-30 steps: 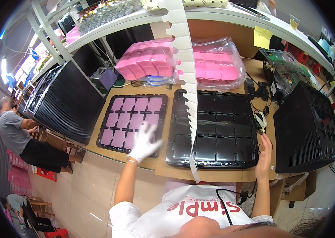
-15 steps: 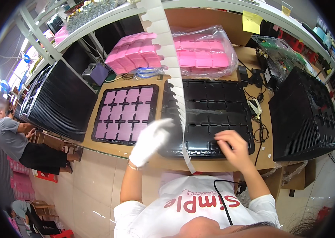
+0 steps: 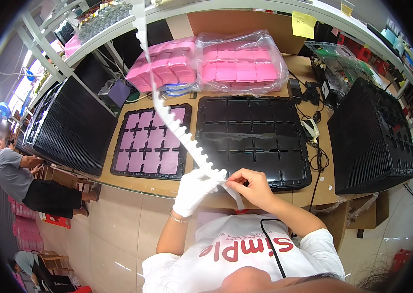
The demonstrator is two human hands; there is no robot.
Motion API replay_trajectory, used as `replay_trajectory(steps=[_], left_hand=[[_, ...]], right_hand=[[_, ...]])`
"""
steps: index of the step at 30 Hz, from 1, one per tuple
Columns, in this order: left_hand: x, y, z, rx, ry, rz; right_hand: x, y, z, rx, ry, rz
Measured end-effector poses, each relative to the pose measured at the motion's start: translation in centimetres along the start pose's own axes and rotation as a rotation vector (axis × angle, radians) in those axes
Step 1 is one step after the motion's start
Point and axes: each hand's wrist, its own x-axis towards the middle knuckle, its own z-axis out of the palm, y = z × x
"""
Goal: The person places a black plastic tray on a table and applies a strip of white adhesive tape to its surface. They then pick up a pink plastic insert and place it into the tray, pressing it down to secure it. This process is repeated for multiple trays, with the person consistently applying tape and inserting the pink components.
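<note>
A long white strip with a notched edge (image 3: pixel 185 138) runs from the top of the view down to my hands in front of me. My left hand (image 3: pixel 195 191), in a white glove, is closed around its lower part. My bare right hand (image 3: pixel 254 188) pinches the strip close beside the left fingertips, and a short tail hangs below. Behind my hands lies a large black compartment tray (image 3: pixel 253 157), empty-looking with a shiny streak across it. To its left is a smaller black tray (image 3: pixel 117 146) with pink pads (image 3: pixel 169 164) in its pockets.
Stacked black trays stand at the left (image 3: pixel 69 129) and right (image 3: pixel 363 141). Pink foam pieces (image 3: pixel 165 63) and a clear bag of pink pieces (image 3: pixel 238 66) sit at the back. A cable (image 3: pixel 319 161) lies right of the large tray. A person (image 3: pixel 18 166) stands at far left.
My right hand has moved left from over the large tray to the strip, meeting my left hand. The strip has swung from nearly upright to slanting up toward the left.
</note>
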Motion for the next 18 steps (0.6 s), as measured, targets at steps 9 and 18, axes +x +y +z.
replay_trajectory(steps=[9, 18], left_hand=[[3.2, -1.3, -1.3, -0.246, 0.311, 0.097], [4.4, -2.4, -2.0, -0.287, 0.193, -0.001]], right_hand=[[7.1, -0.5, -1.0, -0.267, -0.003, -0.669], [29.5, 11.9, -3.2, -0.581, -0.251, -0.097]])
